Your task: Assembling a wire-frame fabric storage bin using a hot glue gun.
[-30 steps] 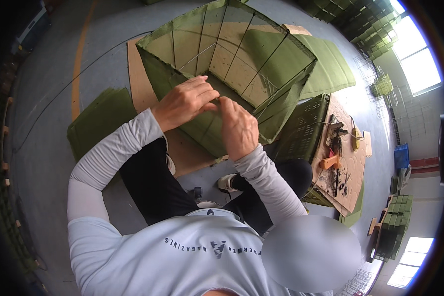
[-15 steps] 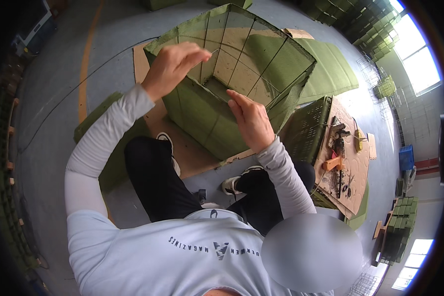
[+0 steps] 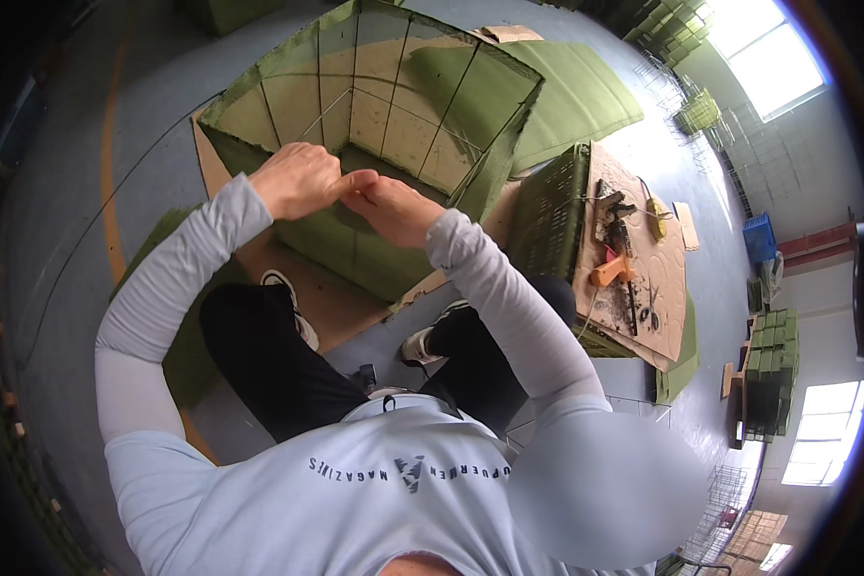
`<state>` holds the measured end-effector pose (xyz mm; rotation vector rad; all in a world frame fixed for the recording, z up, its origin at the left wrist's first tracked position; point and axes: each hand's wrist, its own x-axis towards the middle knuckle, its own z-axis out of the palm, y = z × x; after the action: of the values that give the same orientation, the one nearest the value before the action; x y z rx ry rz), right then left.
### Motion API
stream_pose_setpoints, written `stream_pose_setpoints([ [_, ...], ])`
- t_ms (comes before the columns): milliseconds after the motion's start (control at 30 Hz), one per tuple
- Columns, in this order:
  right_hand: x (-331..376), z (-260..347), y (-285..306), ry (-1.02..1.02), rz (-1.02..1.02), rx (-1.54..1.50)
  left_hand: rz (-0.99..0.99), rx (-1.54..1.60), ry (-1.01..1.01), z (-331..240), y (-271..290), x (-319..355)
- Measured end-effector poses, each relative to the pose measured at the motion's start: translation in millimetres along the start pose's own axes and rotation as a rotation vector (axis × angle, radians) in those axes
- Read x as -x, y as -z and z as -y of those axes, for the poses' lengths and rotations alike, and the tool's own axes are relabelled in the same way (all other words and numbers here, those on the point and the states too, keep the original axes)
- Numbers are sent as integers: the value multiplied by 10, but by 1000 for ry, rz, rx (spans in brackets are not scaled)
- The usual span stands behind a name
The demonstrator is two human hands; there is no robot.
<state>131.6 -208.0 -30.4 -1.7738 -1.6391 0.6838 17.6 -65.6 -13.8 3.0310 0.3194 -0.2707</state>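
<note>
My left hand [image 3: 302,180] and my right hand [image 3: 394,207] meet at the near side of a large green box [image 3: 307,240], whose many-sided open top shows a dark wire frame inside. The fingers of my left hand are bent downward, with one digit stretched across to my right hand. My right hand is closed, its fingertips pressed against the left hand and partly covered by it. Whatever lies between the fingers, if anything, is hidden. The box stands on brown cardboard [image 3: 341,322], between my spread legs and in front of me.
To the right, a green perforated crate [image 3: 550,206] carries a cardboard sheet [image 3: 658,288] with an orange-handled tool [image 3: 608,271], scissors [image 3: 650,312] and a yellow-green object [image 3: 657,220]. A green sheet [image 3: 576,96] lies behind the box. A cable [image 3: 113,206] crosses the floor at left.
My hands were apart over the box with fingers stretched. They have come together at its near side, fingers now bent. The whole view has shifted, moving the box leftward in the picture.
</note>
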Motion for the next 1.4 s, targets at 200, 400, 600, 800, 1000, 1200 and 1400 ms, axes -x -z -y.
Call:
stream_pose_setpoints([
  [200,573,-104,370,368,-479,193,-805,291,-275,-408,-191,263],
  [400,1095,-576,657,484,-330,427,-880,208,-423,-1155,-525,30],
  [600,881,-668,706,606,-241,427,-889,212,-416,-1201,-601,-197],
  [800,581,-307,513,558,121,383,-803,285,-610,-790,-433,382],
  [1000,199,100,371,271,524,672,-646,376,-539,-601,-411,683],
  [1200,-183,-493,148,502,760,746,-806,171,-225,-1097,-497,607],
  [1400,291,-275,558,226,-313,221,-965,137,56,-1452,-649,583],
])
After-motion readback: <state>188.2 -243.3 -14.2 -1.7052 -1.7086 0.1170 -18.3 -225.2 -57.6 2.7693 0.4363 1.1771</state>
